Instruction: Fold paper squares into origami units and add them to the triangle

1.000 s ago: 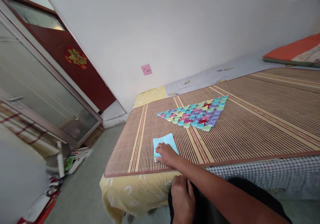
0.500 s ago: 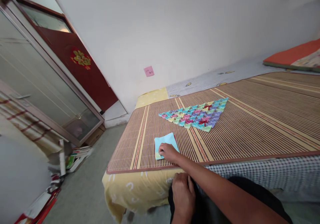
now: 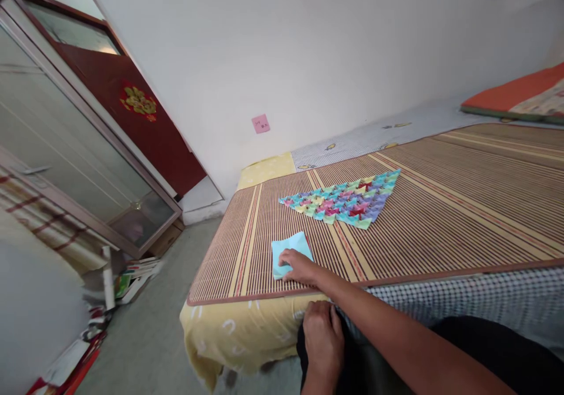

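Note:
My right hand (image 3: 297,267) reaches over a light blue square of paper (image 3: 299,242) near the front edge of the striped mat. Its thumb and fingers are curved and apart, low over the sheet; whether the fingertips touch it I cannot tell. The paper looks like a small stack, with a thin red edge at its right. My left hand (image 3: 324,336) rests closed on my dark-clothed knee below the bed's edge, its fingertips hidden. Farther back on the mat lies a triangle of folded paper pieces (image 3: 343,201) in blue, pink, yellow, green, purple and red.
The striped mat (image 3: 440,218) covers the bed, over a yellow cloth (image 3: 247,330) and a checked sheet (image 3: 506,301). An orange bedding item (image 3: 515,95) lies at the back right. A pink note (image 3: 261,124) is on the wall. Glass-panelled door (image 3: 88,142) and floor items stand left.
My right hand has opened a little over the paper, its thumb and fingers parting. A yellow-green patch by the fingertips no longer shows. My left hand stays put.

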Demonstrator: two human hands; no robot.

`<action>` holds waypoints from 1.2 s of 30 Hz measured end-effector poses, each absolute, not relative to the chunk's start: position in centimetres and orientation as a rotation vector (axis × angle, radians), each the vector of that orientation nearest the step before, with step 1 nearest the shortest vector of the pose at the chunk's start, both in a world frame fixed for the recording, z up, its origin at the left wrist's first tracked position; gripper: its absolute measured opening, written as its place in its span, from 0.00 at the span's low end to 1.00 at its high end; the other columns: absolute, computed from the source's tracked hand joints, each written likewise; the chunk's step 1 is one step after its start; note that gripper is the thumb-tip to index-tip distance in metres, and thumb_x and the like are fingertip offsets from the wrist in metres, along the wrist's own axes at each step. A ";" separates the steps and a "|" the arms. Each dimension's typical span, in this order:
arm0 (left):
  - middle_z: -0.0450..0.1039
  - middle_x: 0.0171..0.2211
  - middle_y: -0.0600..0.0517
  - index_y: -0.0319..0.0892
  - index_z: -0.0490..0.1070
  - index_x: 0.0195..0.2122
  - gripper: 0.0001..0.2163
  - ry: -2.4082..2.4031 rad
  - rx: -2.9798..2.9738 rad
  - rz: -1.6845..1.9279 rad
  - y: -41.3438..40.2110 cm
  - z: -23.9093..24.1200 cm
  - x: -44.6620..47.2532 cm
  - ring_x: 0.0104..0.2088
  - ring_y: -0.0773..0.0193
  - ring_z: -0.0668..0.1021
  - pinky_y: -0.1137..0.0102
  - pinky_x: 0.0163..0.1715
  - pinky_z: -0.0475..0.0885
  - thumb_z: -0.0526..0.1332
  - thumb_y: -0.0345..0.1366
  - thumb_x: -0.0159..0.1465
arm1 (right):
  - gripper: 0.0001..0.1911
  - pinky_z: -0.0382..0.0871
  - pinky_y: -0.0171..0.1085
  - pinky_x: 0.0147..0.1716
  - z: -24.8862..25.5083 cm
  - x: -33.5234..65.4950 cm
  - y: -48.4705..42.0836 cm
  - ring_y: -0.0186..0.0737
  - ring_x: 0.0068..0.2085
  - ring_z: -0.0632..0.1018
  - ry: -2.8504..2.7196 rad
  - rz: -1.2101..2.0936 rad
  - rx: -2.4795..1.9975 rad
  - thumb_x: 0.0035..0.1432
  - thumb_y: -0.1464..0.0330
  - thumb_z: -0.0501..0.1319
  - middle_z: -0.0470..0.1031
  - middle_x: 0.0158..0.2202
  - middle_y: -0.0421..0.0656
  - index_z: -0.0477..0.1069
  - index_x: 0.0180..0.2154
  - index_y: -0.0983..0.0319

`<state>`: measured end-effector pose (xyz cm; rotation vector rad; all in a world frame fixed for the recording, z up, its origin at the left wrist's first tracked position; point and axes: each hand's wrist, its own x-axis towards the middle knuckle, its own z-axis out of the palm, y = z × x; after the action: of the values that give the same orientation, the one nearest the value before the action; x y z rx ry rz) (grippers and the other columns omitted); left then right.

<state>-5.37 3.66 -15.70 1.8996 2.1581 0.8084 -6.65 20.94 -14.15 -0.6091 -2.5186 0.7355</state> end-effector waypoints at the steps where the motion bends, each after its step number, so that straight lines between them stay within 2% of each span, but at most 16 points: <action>1: 0.78 0.33 0.45 0.41 0.76 0.33 0.14 2.158 1.897 0.804 3.7 -15.7 -5.4 0.38 0.53 0.77 0.64 0.40 0.65 0.51 0.27 0.69 | 0.18 0.77 0.51 0.49 -14.1 -6.7 21.1 0.48 0.51 0.79 -2.526 0.736 -0.594 0.69 0.63 0.63 0.74 0.55 0.49 0.71 0.56 0.63; 11: 0.77 0.33 0.46 0.42 0.76 0.33 0.14 2.188 1.877 0.785 3.5 -15.4 -5.3 0.37 0.54 0.77 0.64 0.38 0.63 0.52 0.26 0.69 | 0.17 0.74 0.53 0.52 -13.7 -5.4 21.2 0.50 0.54 0.77 -2.585 0.670 -0.644 0.68 0.63 0.64 0.73 0.56 0.49 0.72 0.54 0.63; 15: 0.77 0.32 0.46 0.42 0.75 0.32 0.14 2.199 1.878 0.775 3.6 -15.3 -5.2 0.37 0.55 0.76 0.64 0.38 0.63 0.51 0.26 0.69 | 0.17 0.75 0.52 0.51 -13.6 -4.4 21.3 0.49 0.52 0.78 -2.649 0.672 -0.683 0.68 0.63 0.64 0.74 0.56 0.49 0.72 0.55 0.63; 27: 0.78 0.33 0.47 0.42 0.76 0.33 0.13 2.203 1.909 0.770 3.6 -15.4 -5.2 0.37 0.56 0.77 0.65 0.39 0.64 0.52 0.26 0.69 | 0.17 0.77 0.50 0.48 -12.5 -3.8 22.6 0.47 0.50 0.79 -2.748 0.870 -0.635 0.69 0.63 0.63 0.74 0.55 0.48 0.71 0.56 0.63; 36: 0.78 0.34 0.45 0.41 0.76 0.34 0.14 2.178 1.887 0.793 3.6 -15.3 -5.2 0.38 0.55 0.76 0.64 0.40 0.64 0.51 0.27 0.69 | 0.18 0.77 0.49 0.48 -12.5 -4.0 22.1 0.47 0.50 0.79 -2.532 1.039 -0.645 0.69 0.63 0.63 0.74 0.55 0.49 0.71 0.56 0.63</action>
<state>-5.23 3.63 -15.35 1.8869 2.1778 0.7933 -3.97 22.12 -12.49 -0.6449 -2.5316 1.0390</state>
